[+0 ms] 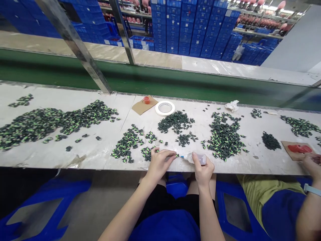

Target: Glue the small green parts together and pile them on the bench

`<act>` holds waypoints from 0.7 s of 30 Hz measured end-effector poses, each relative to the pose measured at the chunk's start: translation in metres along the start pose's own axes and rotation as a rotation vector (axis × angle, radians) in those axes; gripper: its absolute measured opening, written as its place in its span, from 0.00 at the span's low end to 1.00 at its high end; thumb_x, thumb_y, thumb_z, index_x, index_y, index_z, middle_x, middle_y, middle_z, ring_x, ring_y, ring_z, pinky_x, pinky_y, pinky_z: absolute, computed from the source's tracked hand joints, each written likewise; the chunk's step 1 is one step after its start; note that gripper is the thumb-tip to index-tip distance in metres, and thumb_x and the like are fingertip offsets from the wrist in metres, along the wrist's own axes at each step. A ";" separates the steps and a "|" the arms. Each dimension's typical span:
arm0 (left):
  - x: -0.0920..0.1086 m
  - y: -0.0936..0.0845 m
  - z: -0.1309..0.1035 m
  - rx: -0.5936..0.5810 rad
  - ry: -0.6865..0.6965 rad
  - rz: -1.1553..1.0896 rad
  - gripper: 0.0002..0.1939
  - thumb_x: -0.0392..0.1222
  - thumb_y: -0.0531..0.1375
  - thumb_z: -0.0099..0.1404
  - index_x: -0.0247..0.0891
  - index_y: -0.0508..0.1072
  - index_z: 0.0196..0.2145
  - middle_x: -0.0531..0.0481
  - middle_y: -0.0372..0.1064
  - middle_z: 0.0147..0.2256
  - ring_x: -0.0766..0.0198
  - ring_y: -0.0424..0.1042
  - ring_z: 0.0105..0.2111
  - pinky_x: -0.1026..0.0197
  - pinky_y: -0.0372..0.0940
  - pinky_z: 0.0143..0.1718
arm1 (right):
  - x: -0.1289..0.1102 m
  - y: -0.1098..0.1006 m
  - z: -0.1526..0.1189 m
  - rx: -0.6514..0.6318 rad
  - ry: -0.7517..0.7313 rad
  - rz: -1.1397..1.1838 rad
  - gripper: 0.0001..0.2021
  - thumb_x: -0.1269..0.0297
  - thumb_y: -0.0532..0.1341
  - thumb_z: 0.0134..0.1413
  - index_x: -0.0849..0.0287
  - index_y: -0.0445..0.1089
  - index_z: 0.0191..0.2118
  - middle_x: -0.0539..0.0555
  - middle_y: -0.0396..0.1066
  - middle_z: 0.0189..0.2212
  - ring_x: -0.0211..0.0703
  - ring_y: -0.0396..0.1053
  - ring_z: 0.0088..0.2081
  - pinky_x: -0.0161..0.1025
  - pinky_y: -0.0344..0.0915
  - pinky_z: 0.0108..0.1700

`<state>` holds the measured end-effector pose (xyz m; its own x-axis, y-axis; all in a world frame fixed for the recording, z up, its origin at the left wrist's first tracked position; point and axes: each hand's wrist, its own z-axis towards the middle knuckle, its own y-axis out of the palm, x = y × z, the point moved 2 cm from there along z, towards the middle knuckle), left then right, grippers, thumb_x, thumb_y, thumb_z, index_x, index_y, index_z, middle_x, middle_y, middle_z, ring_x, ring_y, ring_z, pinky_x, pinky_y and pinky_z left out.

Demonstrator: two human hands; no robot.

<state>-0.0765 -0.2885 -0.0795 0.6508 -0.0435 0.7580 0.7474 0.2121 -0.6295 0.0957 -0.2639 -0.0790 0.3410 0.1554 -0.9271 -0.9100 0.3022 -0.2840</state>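
Observation:
My left hand [162, 161] pinches a small black-and-green part [177, 155] between thumb and fingertips, just above the table's front edge. Wrapped in my right hand [203, 169] is a clear squeeze bottle [201, 158], tilted sideways. Its blue tip [182, 157] points left and ends close beside the part; whether they touch I cannot tell. A heap of black-and-green parts [127, 144] lies left of my hands. Beyond them sits a pile of plain dark pieces [174, 121], and to the right a larger heap of black-and-green parts [225, 137].
A white tape roll [165, 108] and cardboard with a red pot [146, 100] lie farther back. A metal post [82, 57] rises at left. At right, a co-worker's hand [312, 165] is near cardboard with red paste [299, 149]. Crumpled tissue [232, 105] lies near the green strip [175, 82].

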 end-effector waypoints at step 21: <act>0.017 -0.003 0.068 -0.139 0.109 0.300 0.09 0.32 0.57 0.63 0.41 0.76 0.33 0.47 0.78 0.37 0.52 0.70 0.42 0.51 0.58 0.44 | 0.012 0.003 0.006 0.086 -0.007 0.113 0.22 0.57 0.69 0.42 0.59 0.65 0.43 0.60 0.75 0.40 0.50 0.74 0.43 0.47 0.70 0.46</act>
<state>-0.0769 -0.2237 -0.0535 0.8490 -0.1046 0.5180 0.5270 0.0961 -0.8444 0.0986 -0.2560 -0.0896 0.2398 0.1994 -0.9501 -0.9192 0.3615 -0.1561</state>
